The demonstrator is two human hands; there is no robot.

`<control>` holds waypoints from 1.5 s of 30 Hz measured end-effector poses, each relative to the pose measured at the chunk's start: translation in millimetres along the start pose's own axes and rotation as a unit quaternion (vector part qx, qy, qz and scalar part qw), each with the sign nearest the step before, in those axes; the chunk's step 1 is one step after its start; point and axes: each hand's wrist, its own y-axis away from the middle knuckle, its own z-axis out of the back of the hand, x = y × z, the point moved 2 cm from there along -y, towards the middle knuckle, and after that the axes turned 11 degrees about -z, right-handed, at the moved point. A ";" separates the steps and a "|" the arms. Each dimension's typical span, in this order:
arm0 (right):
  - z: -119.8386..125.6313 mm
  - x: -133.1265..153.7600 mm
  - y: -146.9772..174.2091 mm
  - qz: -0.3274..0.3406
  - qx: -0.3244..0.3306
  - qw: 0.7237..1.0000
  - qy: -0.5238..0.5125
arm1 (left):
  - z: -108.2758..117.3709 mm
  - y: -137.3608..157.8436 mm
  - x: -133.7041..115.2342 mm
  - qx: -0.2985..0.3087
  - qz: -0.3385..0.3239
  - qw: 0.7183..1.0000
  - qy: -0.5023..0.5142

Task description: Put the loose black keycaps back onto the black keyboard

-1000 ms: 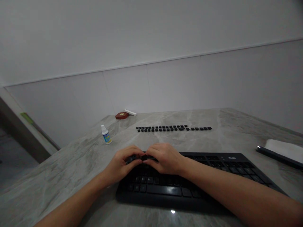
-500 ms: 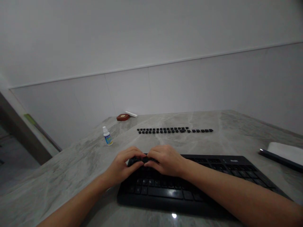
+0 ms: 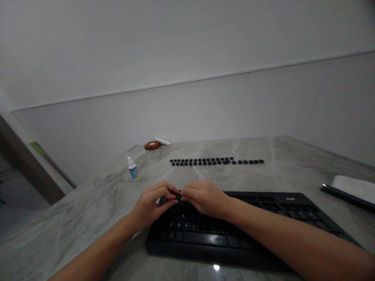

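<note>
A black keyboard [image 3: 202, 255] lies in front of me, its upper left part hidden under my hands. Fingertips of my left hand [image 3: 155, 201] are pinched on a small dark keycap [image 3: 178, 197] above the keyboard's upper left area. My right hand [image 3: 203, 197] meets it from the other side, thumb and fingers closed on the same keycap. Its underside and exact grip are too dark to make out. Beyond the keyboard, loose black keycaps [image 3: 202, 163] lie in two long rows on the marbled tabletop [image 3: 249, 177].
A small white spray bottle [image 3: 134, 170] with a blue label stands left of the rows. At the back are a reddish-brown box [image 3: 152, 146] and a white strip [image 3: 163, 141]. On the right lies a white object with a dark edge [image 3: 348, 196]. A wall [image 3: 222, 109] rises behind.
The fingertips of both hands have drawn together and lifted slightly, with the keycap now standing out between them. The keyboard and the keycap rows stay put.
</note>
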 end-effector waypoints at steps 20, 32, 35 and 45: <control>2.8 2.9 0.1 -0.028 0.003 1.000 -0.013 | 2.4 -1.7 2.1 0.009 -0.008 1.000 -0.027; 4.1 1.8 -0.5 -0.096 0.016 0.995 -0.026 | 17.3 5.5 21.2 0.102 0.052 0.993 -0.035; 4.8 2.0 -0.1 -0.101 0.024 0.994 -0.025 | 15.4 5.9 23.3 0.119 0.068 0.990 -0.016; 3.8 2.0 -0.5 -0.109 0.038 0.993 -0.020 | 18.4 4.3 18.2 0.145 0.087 0.985 -0.005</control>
